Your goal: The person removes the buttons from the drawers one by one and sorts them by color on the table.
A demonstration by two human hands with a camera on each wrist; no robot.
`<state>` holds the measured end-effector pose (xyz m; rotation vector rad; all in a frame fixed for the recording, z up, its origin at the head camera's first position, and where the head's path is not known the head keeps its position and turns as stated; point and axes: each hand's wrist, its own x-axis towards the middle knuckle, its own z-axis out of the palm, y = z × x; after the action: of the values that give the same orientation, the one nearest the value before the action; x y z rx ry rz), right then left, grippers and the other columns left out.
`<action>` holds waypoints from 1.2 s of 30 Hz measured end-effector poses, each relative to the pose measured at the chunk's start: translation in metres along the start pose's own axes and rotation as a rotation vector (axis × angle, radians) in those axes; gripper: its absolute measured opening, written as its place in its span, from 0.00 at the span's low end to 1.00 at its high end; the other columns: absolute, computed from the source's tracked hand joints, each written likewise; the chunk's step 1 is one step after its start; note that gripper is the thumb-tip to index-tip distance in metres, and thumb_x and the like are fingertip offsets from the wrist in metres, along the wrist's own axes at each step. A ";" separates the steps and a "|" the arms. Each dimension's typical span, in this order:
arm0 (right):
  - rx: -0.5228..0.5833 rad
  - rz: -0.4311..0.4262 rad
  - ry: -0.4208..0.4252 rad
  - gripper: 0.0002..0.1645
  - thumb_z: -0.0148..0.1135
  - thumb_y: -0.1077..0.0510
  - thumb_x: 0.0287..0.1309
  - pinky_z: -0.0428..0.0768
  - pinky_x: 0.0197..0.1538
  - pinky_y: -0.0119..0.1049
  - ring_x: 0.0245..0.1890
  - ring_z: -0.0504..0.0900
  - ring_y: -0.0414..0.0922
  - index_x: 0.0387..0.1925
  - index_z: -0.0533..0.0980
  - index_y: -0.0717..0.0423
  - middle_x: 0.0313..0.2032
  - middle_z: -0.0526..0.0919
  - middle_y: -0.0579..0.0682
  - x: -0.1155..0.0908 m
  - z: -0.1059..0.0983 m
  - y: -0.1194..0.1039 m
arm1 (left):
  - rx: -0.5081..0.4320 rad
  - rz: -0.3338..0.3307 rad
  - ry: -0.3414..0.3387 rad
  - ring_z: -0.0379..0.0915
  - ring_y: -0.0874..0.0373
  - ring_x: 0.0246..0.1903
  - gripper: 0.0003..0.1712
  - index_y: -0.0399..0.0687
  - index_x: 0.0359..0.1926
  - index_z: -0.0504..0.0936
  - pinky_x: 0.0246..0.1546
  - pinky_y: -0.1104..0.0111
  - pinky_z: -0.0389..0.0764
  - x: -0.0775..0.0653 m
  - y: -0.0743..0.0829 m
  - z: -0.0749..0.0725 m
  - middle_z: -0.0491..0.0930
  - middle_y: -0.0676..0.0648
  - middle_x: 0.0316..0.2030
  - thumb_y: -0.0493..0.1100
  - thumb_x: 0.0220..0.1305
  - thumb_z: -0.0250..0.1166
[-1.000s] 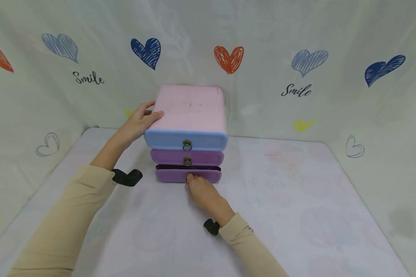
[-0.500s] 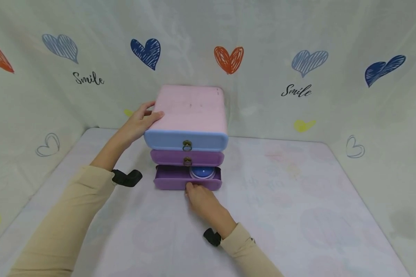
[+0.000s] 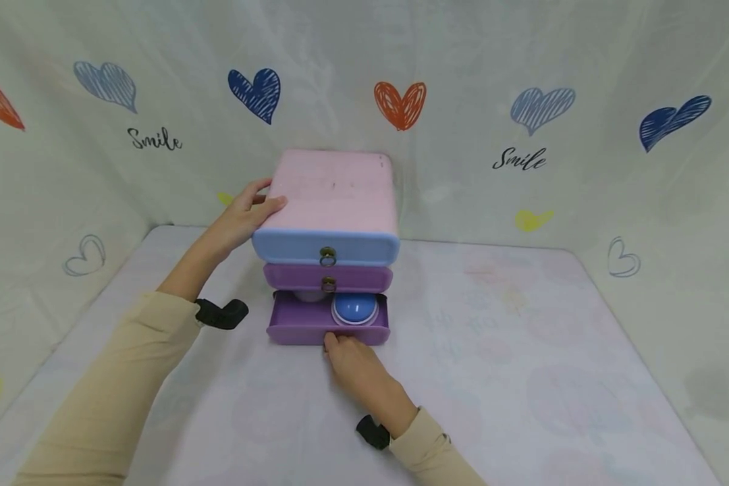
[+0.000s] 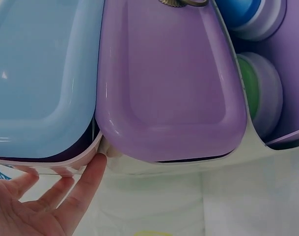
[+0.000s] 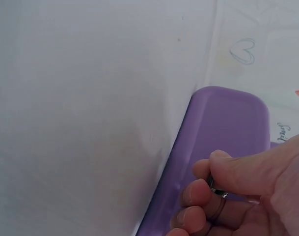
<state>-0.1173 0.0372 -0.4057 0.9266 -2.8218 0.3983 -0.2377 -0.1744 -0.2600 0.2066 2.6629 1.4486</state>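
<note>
A small drawer cabinet with a pink top (image 3: 334,189) stands on the table. My left hand (image 3: 237,223) rests on its upper left side, thumb on top and fairly straight fingers (image 4: 85,189) against the side. My right hand (image 3: 361,374) pinches the metal ring pull (image 5: 218,191) of the purple bottom drawer (image 3: 298,335), which is drawn out. Inside, at the right, sits a blue dome on a round white base (image 3: 355,308). Beside it, the left wrist view shows a green dome on a white base (image 4: 250,86), partly hidden by the cabinet.
Above are a closed blue drawer (image 3: 291,246) and a closed purple middle drawer (image 3: 294,277), each with a ring pull. A white cloth covers the table (image 3: 510,351). Behind the cabinet hangs a white curtain (image 3: 449,61) printed with hearts.
The bottom drawer has slid out toward me with my right hand on its ring, baring the blue dome and then a pale thing further left. My left hand has stayed in place.
</note>
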 end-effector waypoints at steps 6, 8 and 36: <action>-0.016 0.002 -0.047 0.07 0.54 0.62 0.61 0.73 0.26 0.30 0.25 0.76 0.42 0.28 0.68 0.58 0.23 0.74 0.49 -0.007 -0.006 -0.007 | -0.002 0.006 0.000 0.61 0.37 0.59 0.43 0.50 0.73 0.43 0.60 0.44 0.61 0.000 0.000 0.000 0.54 0.31 0.66 0.61 0.65 0.49; -0.025 0.003 -0.068 0.06 0.54 0.62 0.61 0.73 0.26 0.30 0.25 0.76 0.42 0.29 0.68 0.58 0.23 0.75 0.49 -0.009 -0.008 -0.008 | -0.004 0.007 -0.002 0.60 0.36 0.59 0.43 0.50 0.73 0.42 0.61 0.43 0.61 0.000 0.000 0.000 0.53 0.31 0.67 0.61 0.65 0.49; -0.092 -0.040 -0.205 0.08 0.59 0.65 0.51 0.68 0.20 0.31 0.20 0.75 0.40 0.33 0.71 0.52 0.23 0.77 0.46 -0.032 -0.020 -0.031 | 0.002 0.013 -0.010 0.59 0.36 0.60 0.44 0.52 0.73 0.41 0.60 0.42 0.60 -0.001 -0.002 0.000 0.52 0.32 0.67 0.62 0.65 0.48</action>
<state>-0.0723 0.0369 -0.3867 1.0578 -2.9682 0.1764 -0.2369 -0.1755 -0.2612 0.2316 2.6609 1.4446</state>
